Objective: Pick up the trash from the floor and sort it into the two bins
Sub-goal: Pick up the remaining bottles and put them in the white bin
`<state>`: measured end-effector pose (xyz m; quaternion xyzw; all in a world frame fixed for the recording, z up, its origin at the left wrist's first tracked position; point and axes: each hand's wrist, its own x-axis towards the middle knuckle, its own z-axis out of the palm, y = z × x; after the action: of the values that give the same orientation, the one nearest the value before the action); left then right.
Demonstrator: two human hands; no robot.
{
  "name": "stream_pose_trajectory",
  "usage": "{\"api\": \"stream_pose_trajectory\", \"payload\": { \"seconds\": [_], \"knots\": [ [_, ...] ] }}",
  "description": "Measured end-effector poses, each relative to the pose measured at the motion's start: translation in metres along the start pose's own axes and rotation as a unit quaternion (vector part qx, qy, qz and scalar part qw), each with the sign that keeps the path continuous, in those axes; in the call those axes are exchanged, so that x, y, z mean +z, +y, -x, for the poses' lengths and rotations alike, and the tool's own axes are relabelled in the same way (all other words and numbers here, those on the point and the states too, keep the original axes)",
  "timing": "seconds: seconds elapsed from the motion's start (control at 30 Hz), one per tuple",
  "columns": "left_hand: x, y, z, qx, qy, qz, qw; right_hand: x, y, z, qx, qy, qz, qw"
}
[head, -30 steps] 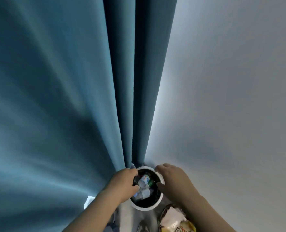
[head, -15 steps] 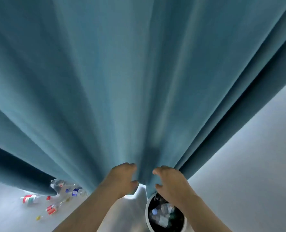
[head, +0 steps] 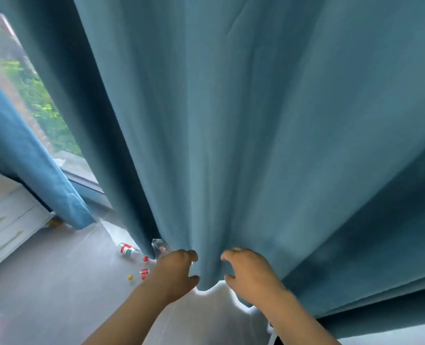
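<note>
The view is swinging left: the white bin is gone from sight, and a window point(head: 44, 108) is showing beside the blue curtain point(head: 256, 145). The left hand point(head: 174, 272) and right hand point(head: 250, 272) are hovering half-curled, gripping nothing. Trash bottles point(head: 128, 250) are lying on the grey floor point(head: 57, 282) just left of the left hand, near white drawers point(head: 7, 227).

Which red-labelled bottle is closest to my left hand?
The small bottle right beside the left hand; the green-banded bottle lies farther, by the curtain.
</note>
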<state>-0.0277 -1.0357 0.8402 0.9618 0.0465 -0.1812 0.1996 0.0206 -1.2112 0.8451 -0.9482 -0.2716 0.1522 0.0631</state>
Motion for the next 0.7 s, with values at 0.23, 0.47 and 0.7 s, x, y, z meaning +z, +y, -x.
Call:
{"api": "stream_pose_trajectory", "payload": {
  "seconds": [0.23, 0.47, 0.7],
  "knots": [
    [-0.024, -0.103, 0.045, -0.078, 0.03, 0.029, 0.996, 0.017, -0.103, -0.046, -0.092, -0.045, 0.021, 0.995],
    [-0.033, -0.183, 0.074, -0.147, 0.044, 0.062, 0.986, 0.036, -0.178, -0.089, -0.154, -0.079, 0.046, 0.984],
    [-0.039, -0.228, 0.066, -0.213, 0.041, 0.095, 0.972, 0.041, -0.21, -0.141, -0.199, -0.092, 0.057, 0.974]
  ]
}}
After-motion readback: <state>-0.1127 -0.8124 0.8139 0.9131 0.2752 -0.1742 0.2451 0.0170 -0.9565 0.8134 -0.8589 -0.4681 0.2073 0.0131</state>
